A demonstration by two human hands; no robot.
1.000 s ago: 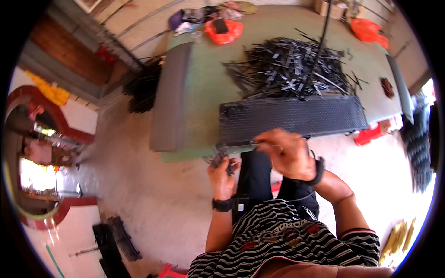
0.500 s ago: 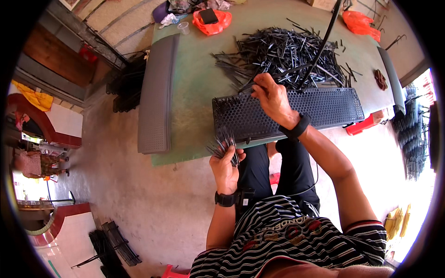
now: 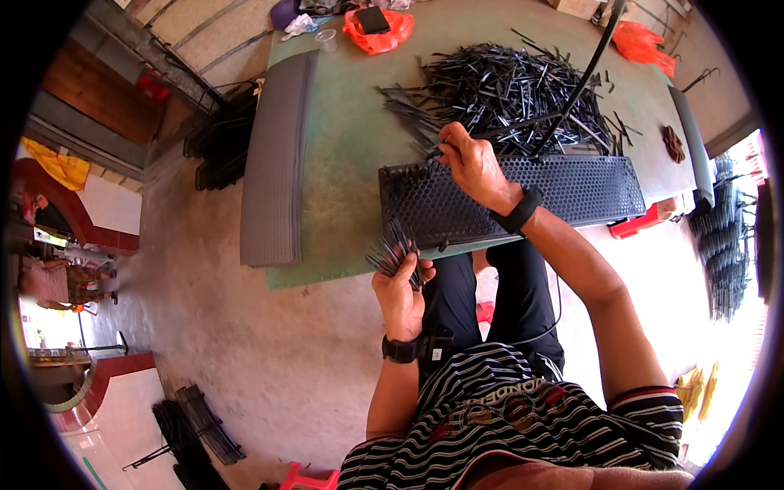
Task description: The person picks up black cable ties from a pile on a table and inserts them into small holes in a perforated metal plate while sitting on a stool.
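Observation:
A black perforated panel [image 3: 555,189] with round holes lies along the near edge of the green table. My left hand [image 3: 400,296], just off that edge, is closed around a fan of thin black plastic strips [image 3: 395,249]. Over the panel's far edge, toward its left end, my right hand [image 3: 482,171] is pinched at the fingertips. Whatever those fingers hold is too small to make out. Beyond the panel spreads a large heap of loose black strips [image 3: 506,90]. Small dark pieces fill some holes at the panel's left end.
Stacked grey perforated sheets [image 3: 278,163] lie along the table's left side. A black rod [image 3: 581,82] slants up across the heap. Red plastic bags [image 3: 380,37] and a clear cup [image 3: 327,39] sit at the back. A person [image 3: 61,284] stands far left.
My right hand has shifted slightly left along the panel's far edge, still pinched. The left hand keeps its bundle of strips in nearly the same place. The whole view has moved a little.

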